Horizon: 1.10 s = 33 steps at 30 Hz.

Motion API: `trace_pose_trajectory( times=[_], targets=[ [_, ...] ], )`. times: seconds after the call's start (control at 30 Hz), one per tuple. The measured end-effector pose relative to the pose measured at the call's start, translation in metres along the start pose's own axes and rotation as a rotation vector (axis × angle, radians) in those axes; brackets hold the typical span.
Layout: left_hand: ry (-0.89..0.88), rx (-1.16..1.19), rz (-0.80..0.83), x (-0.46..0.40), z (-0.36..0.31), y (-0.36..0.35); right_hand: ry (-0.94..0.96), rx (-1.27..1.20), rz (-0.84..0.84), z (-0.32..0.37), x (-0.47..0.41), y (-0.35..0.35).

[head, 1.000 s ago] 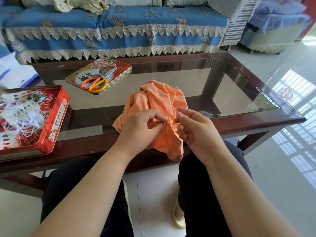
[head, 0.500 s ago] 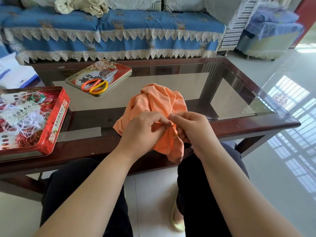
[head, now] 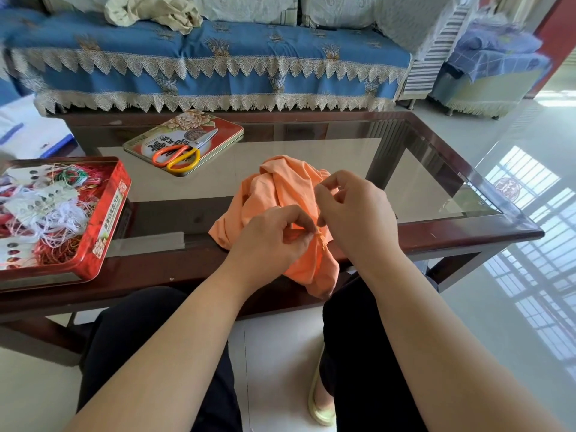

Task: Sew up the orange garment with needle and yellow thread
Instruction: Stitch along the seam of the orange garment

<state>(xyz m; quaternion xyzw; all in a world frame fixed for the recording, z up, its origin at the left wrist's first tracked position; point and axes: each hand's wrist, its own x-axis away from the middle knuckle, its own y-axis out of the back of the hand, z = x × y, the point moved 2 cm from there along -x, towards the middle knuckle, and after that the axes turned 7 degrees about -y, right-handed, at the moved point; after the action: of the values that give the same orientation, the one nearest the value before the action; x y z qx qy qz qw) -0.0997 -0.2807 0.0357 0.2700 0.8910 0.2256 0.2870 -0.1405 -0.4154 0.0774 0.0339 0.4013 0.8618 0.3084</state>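
The orange garment (head: 282, 185) lies bunched on the near edge of the glass table, with one part hanging over the edge. My left hand (head: 271, 236) pinches a fold of the cloth at the seam, where a short bit of yellow thread (head: 321, 237) shows. My right hand (head: 355, 210) is raised just right of the seam, thumb and forefinger pinched together near the cloth's top. The needle is too thin to make out.
A red tin (head: 106, 219) full of tangled threads sits at the table's left. Orange-and-yellow scissors (head: 179, 152) lie on a tin lid (head: 224, 127) further back. A blue sofa (head: 218, 57) stands behind the glass table (head: 467, 232). My knees are under the table edge.
My right hand has lifted up and away from the seam, its pinched fingers rising above the cloth. My left hand keeps its hold on the fold.
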Motion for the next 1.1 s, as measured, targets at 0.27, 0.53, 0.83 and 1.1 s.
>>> trace_pose_trajectory(
  times=[0.27,0.53,0.83,1.1],
  targets=[
    [0.017,0.054,0.005,-0.001,-0.002,-0.002,0.016,0.029,-0.022,0.011,-0.009,0.005],
    [0.032,0.093,-0.057,-0.002,-0.004,-0.002,0.039,0.006,0.003,0.015,-0.009,0.009],
    [0.024,0.167,-0.122,-0.003,-0.007,0.002,0.082,-0.233,-0.021,0.017,-0.013,0.02],
    [0.095,0.259,-0.084,-0.004,-0.006,0.001,-0.112,-0.754,-0.004,0.009,-0.024,0.033]
  ],
)
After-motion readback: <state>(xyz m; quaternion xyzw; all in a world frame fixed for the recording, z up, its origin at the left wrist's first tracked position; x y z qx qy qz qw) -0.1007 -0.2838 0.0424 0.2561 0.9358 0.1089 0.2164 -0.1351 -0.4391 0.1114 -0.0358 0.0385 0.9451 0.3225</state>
